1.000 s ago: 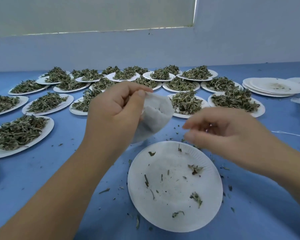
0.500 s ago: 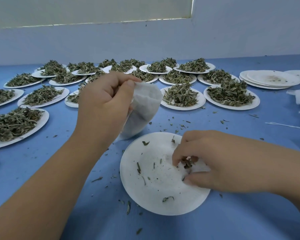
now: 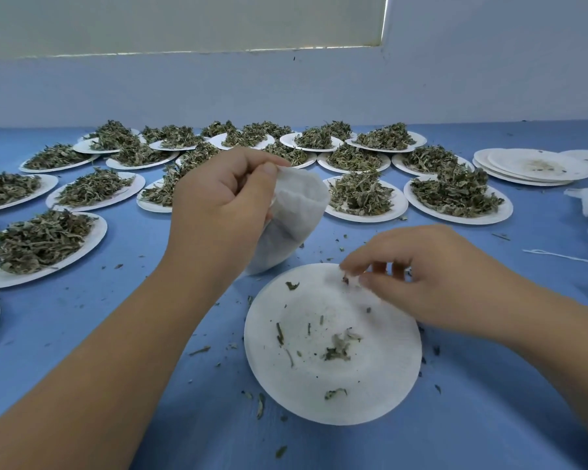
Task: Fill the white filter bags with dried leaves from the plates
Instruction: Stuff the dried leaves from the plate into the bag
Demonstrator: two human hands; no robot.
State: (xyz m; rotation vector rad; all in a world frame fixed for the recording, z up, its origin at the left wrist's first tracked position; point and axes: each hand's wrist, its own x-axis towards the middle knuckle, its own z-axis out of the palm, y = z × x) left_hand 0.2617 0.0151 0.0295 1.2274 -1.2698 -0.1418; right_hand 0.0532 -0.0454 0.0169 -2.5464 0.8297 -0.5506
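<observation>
Two hands work above the blue table (image 3: 143,310). The left hand (image 3: 224,201) grips a white filter bag (image 3: 296,212) by its rim, mouth gaping to the right, with its bottom hanging near the near plate (image 3: 370,385). The right hand (image 3: 431,276) pinches a few dried leaves (image 3: 347,280) over that plate's far edge. Heaped plates (image 3: 364,195) stand behind, and empty stacked plates (image 3: 537,164) sit far right.

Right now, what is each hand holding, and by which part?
The left hand grips the white filter bag by its open top edge. The right hand pinches a leaf scrap between fingertips.
</observation>
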